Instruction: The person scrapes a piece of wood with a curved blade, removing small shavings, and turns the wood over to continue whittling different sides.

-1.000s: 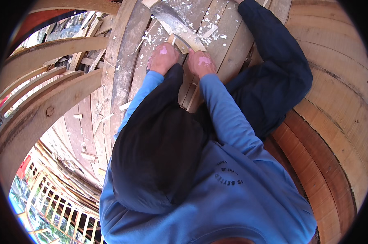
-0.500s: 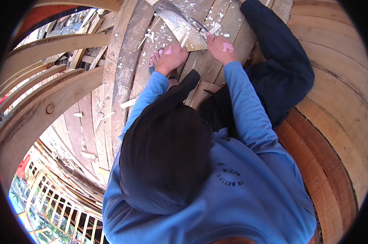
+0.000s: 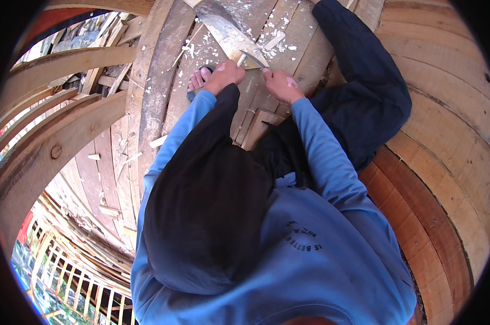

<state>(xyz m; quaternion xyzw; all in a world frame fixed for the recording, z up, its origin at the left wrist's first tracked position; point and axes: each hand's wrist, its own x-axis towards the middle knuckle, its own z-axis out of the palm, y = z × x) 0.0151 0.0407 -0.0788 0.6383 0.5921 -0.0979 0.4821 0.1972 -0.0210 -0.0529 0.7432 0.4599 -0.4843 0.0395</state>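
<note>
My left hand (image 3: 226, 76), closed, holds a short pale wooden stick (image 3: 241, 60) over the floor ahead of me. My right hand (image 3: 284, 85) grips a knife; its handle is mostly hidden in my fingers. The thin curved knife blade (image 3: 254, 58) reaches left to the stick and appears to touch it. Under the stick lies a flat, tapering grey-and-tan piece (image 3: 223, 30), a wide blade or a board, I cannot tell which. Its far end meets a pale wooden part (image 3: 193, 2). White shavings (image 3: 280, 51) are scattered around it.
Bare planks (image 3: 163, 70) form the floor. Curved timber ribs (image 3: 66, 132) rise at the left, with a yellow railing (image 3: 66, 268) beyond. A curved plank wall (image 3: 445, 108) stands at the right. My bent, dark-trousered legs (image 3: 364, 103) flank the work, and my sandalled foot (image 3: 199, 80) is beside my left hand.
The knife blade has come down and back toward me, from above the stick onto it. My right hand has moved slightly nearer and left. The whole view has shifted a little.
</note>
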